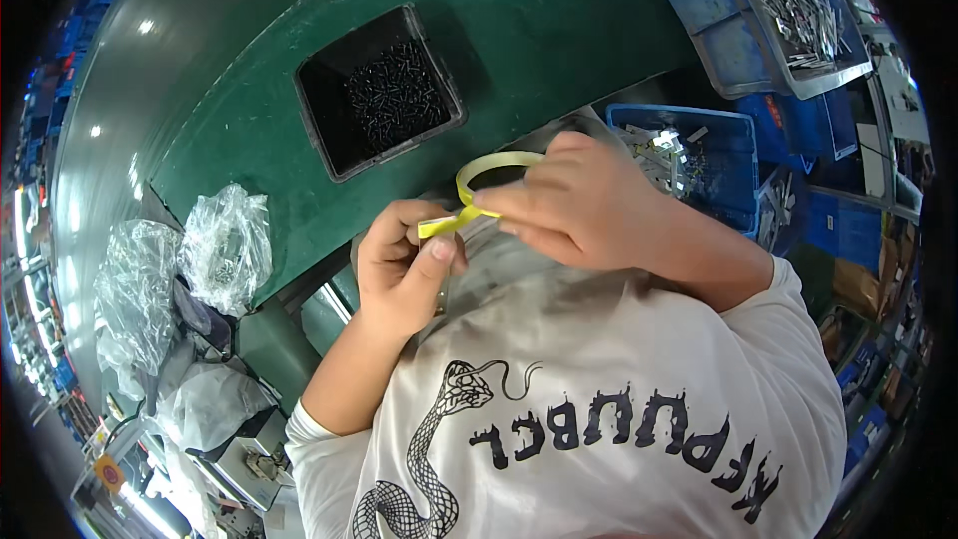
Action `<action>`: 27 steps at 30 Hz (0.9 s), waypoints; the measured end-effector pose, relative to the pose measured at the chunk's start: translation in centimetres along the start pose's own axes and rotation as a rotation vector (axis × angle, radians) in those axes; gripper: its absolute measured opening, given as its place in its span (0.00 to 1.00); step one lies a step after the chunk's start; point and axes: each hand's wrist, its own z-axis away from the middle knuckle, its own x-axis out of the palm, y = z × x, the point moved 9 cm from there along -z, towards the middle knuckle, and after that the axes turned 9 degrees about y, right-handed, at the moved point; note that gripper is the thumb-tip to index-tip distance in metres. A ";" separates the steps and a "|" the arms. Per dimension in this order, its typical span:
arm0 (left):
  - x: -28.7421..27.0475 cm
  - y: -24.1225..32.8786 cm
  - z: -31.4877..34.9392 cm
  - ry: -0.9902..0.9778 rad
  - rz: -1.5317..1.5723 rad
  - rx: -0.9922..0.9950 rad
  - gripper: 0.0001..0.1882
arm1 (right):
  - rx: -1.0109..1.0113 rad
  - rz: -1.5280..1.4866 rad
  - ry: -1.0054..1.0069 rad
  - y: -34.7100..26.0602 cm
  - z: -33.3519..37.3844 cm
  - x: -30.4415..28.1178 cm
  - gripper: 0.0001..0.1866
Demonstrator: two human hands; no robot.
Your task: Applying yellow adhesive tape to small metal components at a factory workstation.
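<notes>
Above the lap, both hands pinch yellow tape (477, 183).

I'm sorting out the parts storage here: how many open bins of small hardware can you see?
3: a black bin of dark screws on the green table ahead, a grey tray of metal parts at upper right, and a blue crate behind the right hand. Others may be hidden.

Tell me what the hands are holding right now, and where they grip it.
A yellow tape roll. The right hand holds the ring at its near rim; the left hand pinches the loose tape end between thumb and fingers.
</notes>
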 end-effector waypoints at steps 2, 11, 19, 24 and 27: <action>0.3 0.3 -0.2 0.036 -0.070 -0.033 0.05 | -0.113 0.131 0.010 -0.7 0.0 -0.8 0.20; 1.2 6.2 -5.4 0.389 -0.535 0.050 0.07 | -0.362 0.581 0.230 -0.2 -3.1 -4.1 0.15; -0.4 5.6 -9.4 0.462 -0.648 -0.100 0.12 | -0.259 0.559 0.152 3.8 -5.8 -2.7 0.13; -0.5 5.1 -10.8 0.422 -0.641 -0.111 0.13 | -0.238 0.565 0.135 4.9 -6.6 -2.4 0.12; -0.1 5.3 -11.0 0.407 -0.592 -0.073 0.14 | -0.235 0.560 0.124 5.3 -6.8 -2.1 0.11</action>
